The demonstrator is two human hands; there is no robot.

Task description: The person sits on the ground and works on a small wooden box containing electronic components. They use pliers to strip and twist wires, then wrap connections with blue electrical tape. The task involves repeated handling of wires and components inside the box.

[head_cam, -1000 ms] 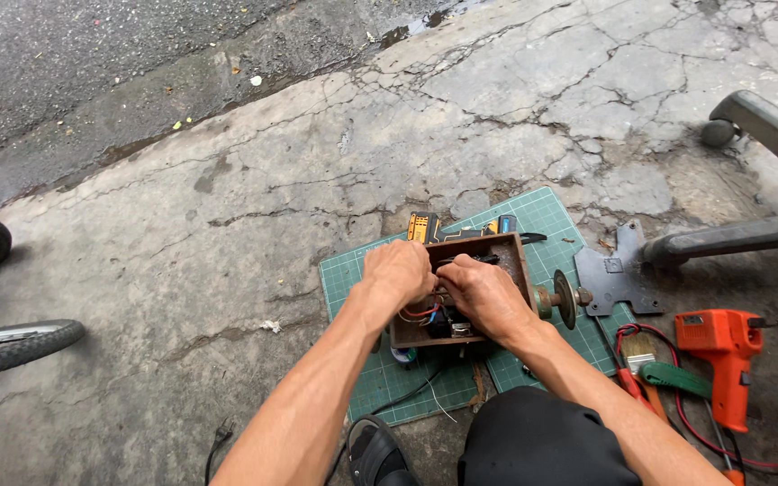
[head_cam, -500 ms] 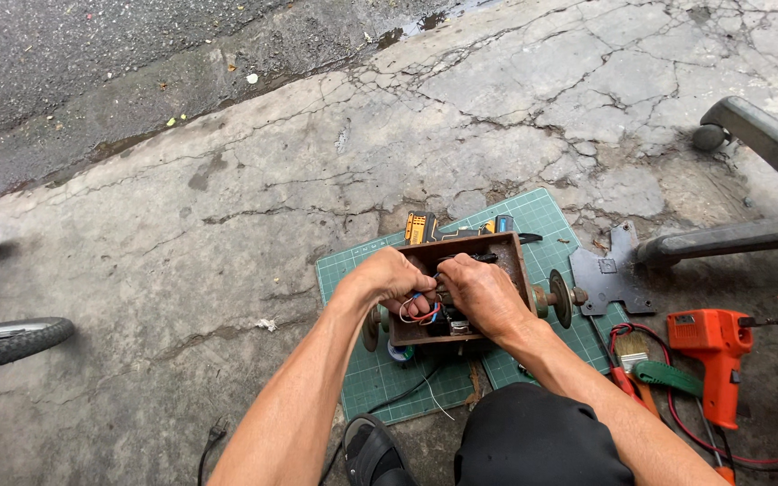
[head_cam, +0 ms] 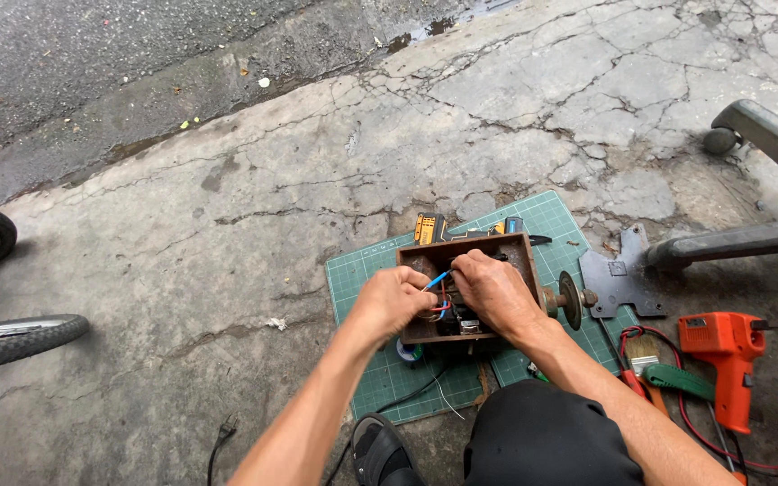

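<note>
Resting on a green cutting mat (head_cam: 366,274), open brown box (head_cam: 520,247) of wiring, with left hand (head_cam: 393,301) pinching a blue wire (head_cam: 437,280) inside and right hand (head_cam: 495,290) curled closed on the wiring beside it.

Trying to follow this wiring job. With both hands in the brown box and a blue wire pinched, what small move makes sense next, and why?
Probably guide the blue wire deeper into the brown box: the left hand pinches it by the wire tangle, and the right hand rests beside it, fingertips inside.

box (head_cam: 520,250): rusty matt metal | mat (head_cam: 366,279): matt rubber (gridded) | ground (head_cam: 227,225): rough cracked concrete
</note>
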